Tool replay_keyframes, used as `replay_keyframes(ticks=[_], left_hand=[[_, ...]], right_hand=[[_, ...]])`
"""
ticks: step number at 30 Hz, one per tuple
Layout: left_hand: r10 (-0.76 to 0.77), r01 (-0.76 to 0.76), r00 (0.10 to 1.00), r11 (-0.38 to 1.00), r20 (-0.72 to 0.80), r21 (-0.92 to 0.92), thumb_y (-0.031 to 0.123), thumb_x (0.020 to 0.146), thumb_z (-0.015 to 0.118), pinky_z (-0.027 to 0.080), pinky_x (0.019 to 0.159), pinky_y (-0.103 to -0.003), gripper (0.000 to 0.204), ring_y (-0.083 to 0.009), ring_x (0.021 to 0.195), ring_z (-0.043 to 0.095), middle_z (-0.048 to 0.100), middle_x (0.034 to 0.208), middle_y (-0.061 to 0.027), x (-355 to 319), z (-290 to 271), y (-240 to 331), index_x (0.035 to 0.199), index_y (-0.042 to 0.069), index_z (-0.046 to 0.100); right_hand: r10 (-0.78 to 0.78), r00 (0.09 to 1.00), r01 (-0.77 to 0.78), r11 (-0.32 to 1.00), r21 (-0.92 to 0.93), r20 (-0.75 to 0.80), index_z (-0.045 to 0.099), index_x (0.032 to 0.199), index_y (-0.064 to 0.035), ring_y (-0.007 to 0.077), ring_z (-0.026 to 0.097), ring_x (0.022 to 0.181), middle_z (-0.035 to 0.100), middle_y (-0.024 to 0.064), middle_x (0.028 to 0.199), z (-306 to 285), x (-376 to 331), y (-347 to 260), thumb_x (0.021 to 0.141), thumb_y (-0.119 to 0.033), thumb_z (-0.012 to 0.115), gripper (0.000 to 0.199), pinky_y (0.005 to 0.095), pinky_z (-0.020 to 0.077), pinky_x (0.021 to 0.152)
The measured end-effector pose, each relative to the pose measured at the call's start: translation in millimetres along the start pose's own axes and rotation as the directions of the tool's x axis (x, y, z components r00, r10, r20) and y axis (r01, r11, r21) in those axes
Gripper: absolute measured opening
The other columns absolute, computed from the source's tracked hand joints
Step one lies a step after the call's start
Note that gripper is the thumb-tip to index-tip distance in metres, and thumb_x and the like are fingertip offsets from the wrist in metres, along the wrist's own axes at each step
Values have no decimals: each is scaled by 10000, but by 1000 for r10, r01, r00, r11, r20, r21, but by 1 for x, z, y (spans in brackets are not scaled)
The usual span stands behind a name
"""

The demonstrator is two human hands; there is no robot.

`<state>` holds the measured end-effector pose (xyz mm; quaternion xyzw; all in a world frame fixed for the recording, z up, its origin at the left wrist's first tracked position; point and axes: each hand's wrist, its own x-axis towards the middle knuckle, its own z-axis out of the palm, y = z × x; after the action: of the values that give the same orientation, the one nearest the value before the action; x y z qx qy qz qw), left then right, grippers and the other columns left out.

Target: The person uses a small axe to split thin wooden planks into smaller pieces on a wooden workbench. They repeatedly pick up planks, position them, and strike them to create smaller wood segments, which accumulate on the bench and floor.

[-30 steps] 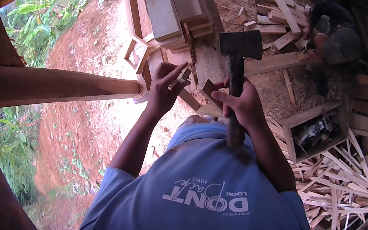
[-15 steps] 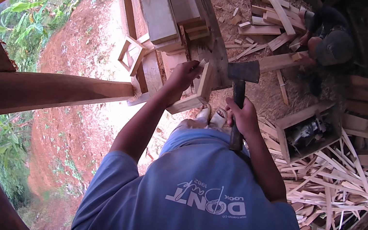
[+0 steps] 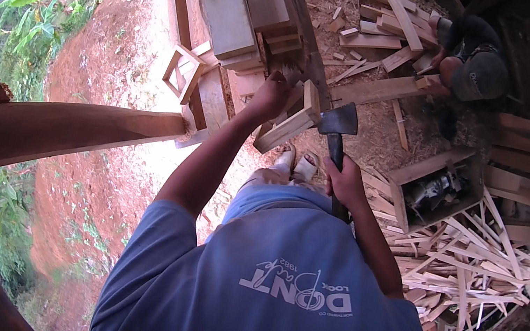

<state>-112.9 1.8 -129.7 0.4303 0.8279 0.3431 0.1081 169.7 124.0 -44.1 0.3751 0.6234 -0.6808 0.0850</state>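
My right hand [image 3: 346, 181] is closed round the dark handle of a hatchet [image 3: 339, 120]. The hatchet's head is raised, close beside the corner of a pale wooden frame [image 3: 289, 127]. Over the bench, my left hand [image 3: 270, 95] is closed, fingers bent together at the frame's far side. Blurred thin shapes show at its fingertips; what it grips I cannot make out. My left wrist and hand hide part of the frame. Beyond them, thick boards [image 3: 226, 6] lie stacked on the bench. A second small wooden frame [image 3: 183, 73] leans at the bench's left side.
A beam [image 3: 64, 137] crosses from the left. At right stand a wooden box [image 3: 401, 200] holding a metal tool and a heap of offcuts [image 3: 466, 272]. A co-worker [image 3: 477, 68] crouches at the upper right beside cut wood pieces [image 3: 379, 40]. A plank [image 3: 377, 92] lies between.
The frame's corner has shifted right and upward and turned somewhat. My left hand has moved slightly farther away. The hatchet head has dropped lower and tilted, coming close beside the frame.
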Motion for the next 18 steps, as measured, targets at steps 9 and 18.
replay_keyframes(ticks=[9, 18], left_hand=[[-252, 275, 930, 960, 266, -52, 338, 891, 806, 575, 794, -446, 344, -256, 885, 752, 758, 956, -155, 32, -18, 15, 1079, 51, 783], [-195, 465, 836, 749, 513, -472, 525, 1094, 515, 564, 826, -382, 542, -250, 816, 712, 750, 931, -165, 33, -54, -13, 1201, 51, 754]], right_hand=[[-33, 993, 9, 979, 202, 116, 553, 899, -49, 126, 597, 496, 588, 28, 696, 8, 13, -23, 1078, -354, 653, 368, 308, 493, 480], [20, 997, -33, 982, 186, 71, 547, 963, -39, 164, 602, 498, 604, 56, 734, 36, 28, -53, 1048, -206, 624, 203, 338, 490, 470]])
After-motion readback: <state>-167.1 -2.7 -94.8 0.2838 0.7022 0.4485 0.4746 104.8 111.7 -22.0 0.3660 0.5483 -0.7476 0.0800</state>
